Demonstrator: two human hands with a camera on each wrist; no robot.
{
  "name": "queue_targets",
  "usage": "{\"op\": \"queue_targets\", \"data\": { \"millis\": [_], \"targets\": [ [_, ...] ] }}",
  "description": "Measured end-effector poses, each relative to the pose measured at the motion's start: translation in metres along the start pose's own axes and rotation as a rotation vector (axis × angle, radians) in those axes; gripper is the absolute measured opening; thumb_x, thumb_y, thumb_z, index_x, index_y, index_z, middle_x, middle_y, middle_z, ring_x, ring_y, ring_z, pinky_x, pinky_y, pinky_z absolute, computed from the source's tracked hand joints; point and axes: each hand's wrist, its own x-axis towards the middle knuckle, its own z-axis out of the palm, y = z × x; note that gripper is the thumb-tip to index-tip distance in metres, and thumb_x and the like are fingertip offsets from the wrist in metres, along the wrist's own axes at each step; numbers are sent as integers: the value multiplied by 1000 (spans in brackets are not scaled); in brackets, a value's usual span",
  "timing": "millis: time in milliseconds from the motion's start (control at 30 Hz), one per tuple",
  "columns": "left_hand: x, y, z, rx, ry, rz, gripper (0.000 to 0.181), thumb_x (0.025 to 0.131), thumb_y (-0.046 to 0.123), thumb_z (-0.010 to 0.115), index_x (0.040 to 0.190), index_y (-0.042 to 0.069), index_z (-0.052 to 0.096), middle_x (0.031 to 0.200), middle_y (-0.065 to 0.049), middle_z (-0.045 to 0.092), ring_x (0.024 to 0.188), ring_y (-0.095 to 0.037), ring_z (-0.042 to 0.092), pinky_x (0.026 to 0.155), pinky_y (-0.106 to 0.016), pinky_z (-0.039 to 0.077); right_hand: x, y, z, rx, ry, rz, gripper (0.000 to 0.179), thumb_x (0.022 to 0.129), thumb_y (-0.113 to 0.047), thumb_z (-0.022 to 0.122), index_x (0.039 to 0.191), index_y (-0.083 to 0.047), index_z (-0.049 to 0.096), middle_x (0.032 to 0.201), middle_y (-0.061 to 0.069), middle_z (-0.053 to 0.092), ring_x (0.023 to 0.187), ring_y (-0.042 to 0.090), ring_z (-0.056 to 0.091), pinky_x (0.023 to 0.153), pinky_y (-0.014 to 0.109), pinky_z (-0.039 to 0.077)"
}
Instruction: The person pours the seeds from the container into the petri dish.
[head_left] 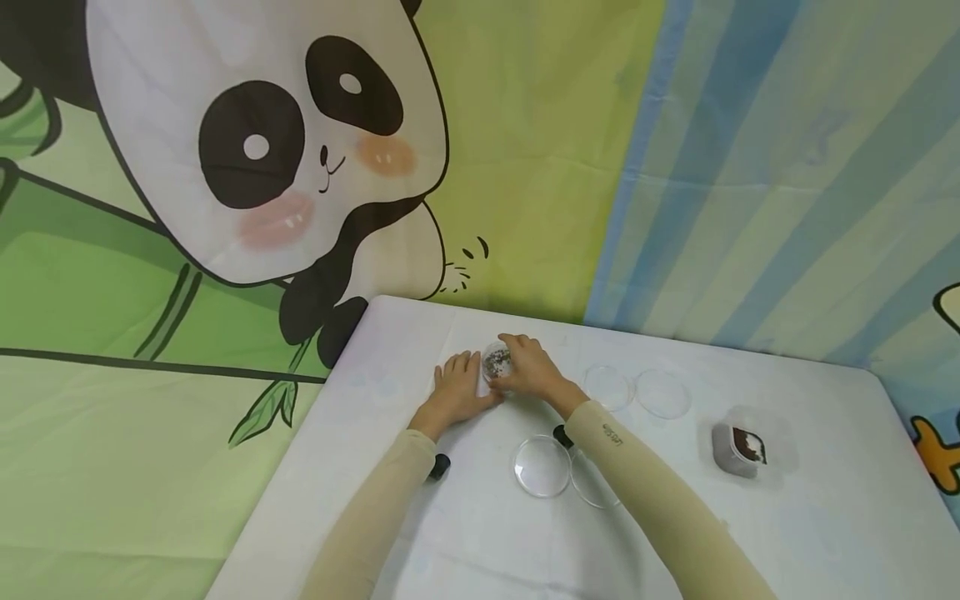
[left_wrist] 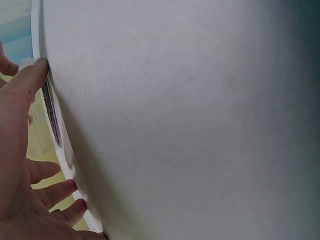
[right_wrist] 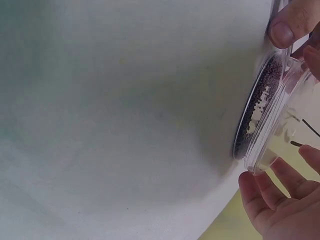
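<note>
Right hand [head_left: 531, 368]: gripped a clear lid [right_wrist: 264, 136] over a dish [head_left: 485, 358].
Left hand [head_left: 457, 393]: lay spread, left of the dish.
Dish: stood between both hands, grains [head_left: 498, 362] already inside; full seating of the lid was unclear.
Discs [head_left: 542, 467]: four, near and right, seemed unfilled.

You have a shallow, round, clear dish [right_wrist: 241, 149] lying flat on the white tabletop [head_left: 465, 533]. Dark granules [right_wrist: 270, 75] cover its base unevenly; pale patches show through. A clear round cover [right_wrist: 265, 141], held in your right hand [head_left: 528, 367], stands close over the dish. Contact between rims cannot be determined.
</note>
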Motion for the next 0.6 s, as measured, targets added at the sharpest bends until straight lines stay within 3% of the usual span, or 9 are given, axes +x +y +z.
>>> {"op": "queue_targets", "data": {
  "millis": [267,600],
  "targets": [
    [0,-1,1,11,-16,-7,103,87,65,66,156,1,24,157,-21,29,145,-42,22,112,-68,17,2,-1,4,-70,-24,9,96,79,-46,84,152,-7,36,144,22,47,127,42,46,105,54,40],
    [-1,0,-1,28,-20,-6,102,87,64,66,156,1,24,158,-22,27,144,-42,22,112,-68,17,3,0,6,-78,-16,5,94,79,-45,84,152,-8,38,145,22,47,128,42,46,105,53,40]
  ]
}}
